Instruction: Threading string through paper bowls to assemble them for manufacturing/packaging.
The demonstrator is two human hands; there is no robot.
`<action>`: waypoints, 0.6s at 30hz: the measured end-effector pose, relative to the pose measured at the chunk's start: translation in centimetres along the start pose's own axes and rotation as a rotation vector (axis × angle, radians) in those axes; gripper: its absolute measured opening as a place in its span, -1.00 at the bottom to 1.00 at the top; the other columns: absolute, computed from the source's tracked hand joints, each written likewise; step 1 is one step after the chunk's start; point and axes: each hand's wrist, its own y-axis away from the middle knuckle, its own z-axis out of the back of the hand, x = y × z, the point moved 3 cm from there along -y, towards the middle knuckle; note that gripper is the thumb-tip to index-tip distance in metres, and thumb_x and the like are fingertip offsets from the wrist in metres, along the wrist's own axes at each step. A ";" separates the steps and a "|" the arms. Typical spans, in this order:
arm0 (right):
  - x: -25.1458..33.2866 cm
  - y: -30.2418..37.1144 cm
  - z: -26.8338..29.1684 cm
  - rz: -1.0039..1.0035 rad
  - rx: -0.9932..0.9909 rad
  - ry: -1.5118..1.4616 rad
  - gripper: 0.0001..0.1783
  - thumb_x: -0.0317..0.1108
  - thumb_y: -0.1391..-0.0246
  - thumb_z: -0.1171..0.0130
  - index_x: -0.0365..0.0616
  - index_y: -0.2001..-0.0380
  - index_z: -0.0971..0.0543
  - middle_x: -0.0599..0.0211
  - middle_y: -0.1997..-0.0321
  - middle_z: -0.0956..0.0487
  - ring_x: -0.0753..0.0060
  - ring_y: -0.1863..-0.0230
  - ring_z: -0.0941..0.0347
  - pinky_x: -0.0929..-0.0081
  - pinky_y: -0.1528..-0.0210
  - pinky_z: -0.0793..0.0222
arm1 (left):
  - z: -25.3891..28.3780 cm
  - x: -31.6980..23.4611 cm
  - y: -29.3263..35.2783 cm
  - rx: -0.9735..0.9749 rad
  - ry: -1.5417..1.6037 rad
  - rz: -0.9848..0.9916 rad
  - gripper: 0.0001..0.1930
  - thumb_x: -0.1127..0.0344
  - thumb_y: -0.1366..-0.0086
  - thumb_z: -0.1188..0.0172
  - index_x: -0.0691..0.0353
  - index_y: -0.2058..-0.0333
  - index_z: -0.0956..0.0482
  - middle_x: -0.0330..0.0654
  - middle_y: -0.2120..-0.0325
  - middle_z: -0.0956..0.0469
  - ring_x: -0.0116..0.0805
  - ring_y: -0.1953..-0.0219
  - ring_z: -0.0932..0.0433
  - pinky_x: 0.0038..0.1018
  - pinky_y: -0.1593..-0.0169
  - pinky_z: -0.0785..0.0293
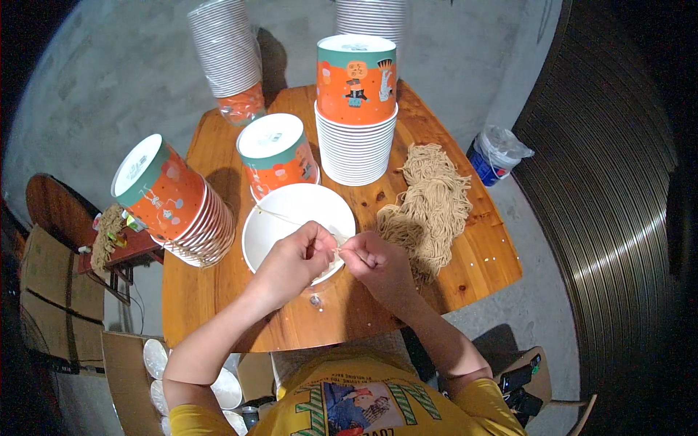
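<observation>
Over a white round paper tub [320, 203], my two hands meet with their fingertips close together. My left hand [287, 265] is closed in a pinch on a thin tan cord [275, 214], which runs up and left across the tub's mouth to its rim. Facing it, my right hand [378, 265] is also closed in a pinch, with a short bit of cord at the fingertips. The exact join between the fingers is too small to make out. To the right lies a thick heap of tan cord skeins [432, 211] on the wooden table [465, 280].
Upside-down orange and green paper tubs stand around: a tall stack [356, 87], a shorter one [276, 149], and a left stack [171, 196] with cord loops round it. Wrapped stacks [225, 51] rise behind. A blue bucket [494, 156] sits beyond the table's right edge.
</observation>
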 end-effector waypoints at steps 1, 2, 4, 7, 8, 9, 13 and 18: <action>0.0 0.0 0.0 0.001 0.001 -0.001 -0.89 -0.46 0.02 -0.25 -0.15 0.48 -0.49 0.66 0.71 -0.22 0.82 0.65 -0.05 0.72 0.62 -0.01 | -0.1 -0.1 0.1 0.001 0.039 0.004 -0.89 0.39 -0.22 -0.14 0.32 0.34 -0.47 -0.31 0.53 -0.46 -0.61 0.47 -0.36 -0.59 0.38 -0.36; 0.0 0.0 0.1 0.011 -0.002 0.024 -0.90 -0.46 0.03 -0.25 -0.15 0.48 -0.49 0.65 0.71 -0.22 0.82 0.65 -0.05 0.71 0.62 -0.01 | -0.2 -0.1 0.1 0.004 0.078 0.008 -0.89 0.39 -0.22 -0.14 0.32 0.34 -0.47 -0.31 0.52 -0.46 -0.61 0.47 -0.36 -0.59 0.37 -0.36; 0.0 0.0 0.1 0.021 -0.005 0.049 -0.90 -0.46 0.03 -0.24 -0.15 0.48 -0.50 0.64 0.71 -0.22 0.81 0.65 -0.05 0.70 0.62 -0.02 | -0.1 -0.2 0.0 0.024 0.038 0.008 -0.89 0.39 -0.22 -0.14 0.32 0.34 -0.48 -0.31 0.53 -0.45 -0.61 0.47 -0.36 -0.59 0.37 -0.36; -0.2 0.0 0.2 0.010 -0.009 0.029 -0.90 -0.46 0.03 -0.25 -0.14 0.48 -0.50 0.63 0.72 -0.22 0.80 0.66 -0.06 0.69 0.63 -0.03 | -0.2 -0.5 -0.3 0.056 0.005 0.037 -0.87 0.38 -0.21 -0.15 0.32 0.33 -0.48 -0.32 0.54 -0.44 -0.60 0.48 -0.36 -0.59 0.38 -0.36; -0.1 0.0 0.2 0.016 -0.010 0.027 -0.90 -0.45 0.03 -0.25 -0.14 0.49 -0.50 0.63 0.73 -0.22 0.80 0.67 -0.06 0.68 0.63 -0.03 | -0.2 -0.5 -0.2 0.062 0.010 0.069 -0.87 0.38 -0.21 -0.16 0.33 0.33 -0.49 -0.32 0.54 -0.44 -0.60 0.48 -0.36 -0.59 0.38 -0.35; 0.0 0.0 0.1 0.023 -0.010 0.026 -0.90 -0.45 0.04 -0.25 -0.14 0.49 -0.50 0.62 0.73 -0.22 0.79 0.67 -0.06 0.68 0.63 -0.04 | -0.1 -0.1 -0.3 0.059 0.009 0.069 -0.87 0.38 -0.21 -0.16 0.33 0.33 -0.49 -0.32 0.54 -0.44 -0.60 0.48 -0.36 -0.59 0.38 -0.35; 0.7 -0.1 0.2 0.092 -0.039 0.047 -0.90 -0.46 0.04 -0.25 -0.14 0.51 -0.50 0.61 0.74 -0.22 0.78 0.68 -0.07 0.68 0.63 -0.06 | -0.3 0.6 -0.3 0.031 0.047 0.030 -0.89 0.40 -0.19 -0.14 0.31 0.38 -0.43 -0.34 0.58 -0.39 -0.63 0.53 -0.33 -0.62 0.47 -0.30; 0.5 0.3 0.2 0.139 -0.043 0.070 -0.93 -0.49 0.07 -0.24 -0.18 0.50 -0.53 0.55 0.71 -0.29 0.75 0.68 -0.13 0.66 0.62 -0.11 | -0.5 -0.7 -0.1 0.015 0.078 0.020 -0.89 0.45 -0.15 -0.12 0.26 0.43 -0.34 -0.38 0.62 -0.33 -0.67 0.59 -0.29 -0.65 0.55 -0.25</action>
